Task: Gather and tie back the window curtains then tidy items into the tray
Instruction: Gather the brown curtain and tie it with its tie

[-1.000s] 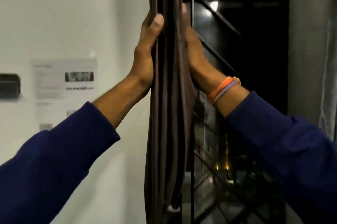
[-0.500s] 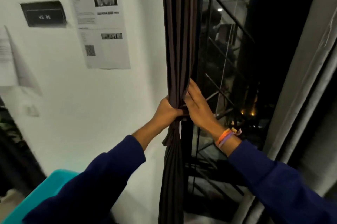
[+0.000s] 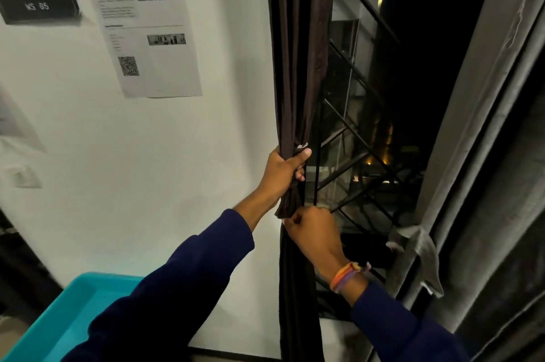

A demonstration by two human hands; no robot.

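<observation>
Far left, low: a turquoise tray (image 3: 63,322) sits by the wall; only a corner is in view and nothing shows inside that part. Above it on the white wall, a dark nameplate (image 3: 37,2) and a printed sheet (image 3: 141,22) with a QR code.

Centre: the dark brown curtain (image 3: 298,52) hangs gathered into a narrow bundle at the left edge of the window. The left hand (image 3: 283,174) is clenched around the bundle, thumb across the front. Just below, the right hand (image 3: 314,232) pinches a loose piece of the same dark fabric, possibly a tie-back, though I cannot tell for sure.

Right: black window bars (image 3: 368,161) with night outside, then a grey curtain (image 3: 472,125) along the right frame, already knotted partway down.

Judgement: the brown curtain is gathered, not yet tied. Risks: if the left hand slackens before the knot is drawn, folds will spill out and need regathering. A hard downward pull could strain the rail. The tray step is untouched.
</observation>
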